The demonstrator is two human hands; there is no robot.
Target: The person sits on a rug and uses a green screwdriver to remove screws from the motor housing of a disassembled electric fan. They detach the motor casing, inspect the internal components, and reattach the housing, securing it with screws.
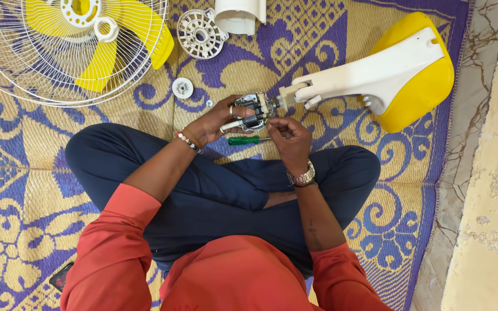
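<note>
Metal showed on the one motor (256, 110) at 12 o'clock above your knees; your left hand (217, 122) gripped it, your right hand (288, 133) pinched its side, one green screwdriver (244, 140) lay beneath.

**Yellow and purple filling the frame around a stripped fan**

A woven mat (41, 190) is showing gold and purple scrolls and flowers across the frame. At eleven o'clock, a white wire guard (7, 75) is ringing yellow blades (96, 63). At twelve o'clock, a white vented disc (201, 33) is lying beside a white housing (238, 14). At two o'clock, a fan stand (387, 72) is showing white over a yellow base. Near centre, a silver-grey motor (256, 110) is gleaming above a green-handled screwdriver (244, 140). The person is wearing navy trousers (220, 196) and orange-red sleeves (116, 253).
</note>
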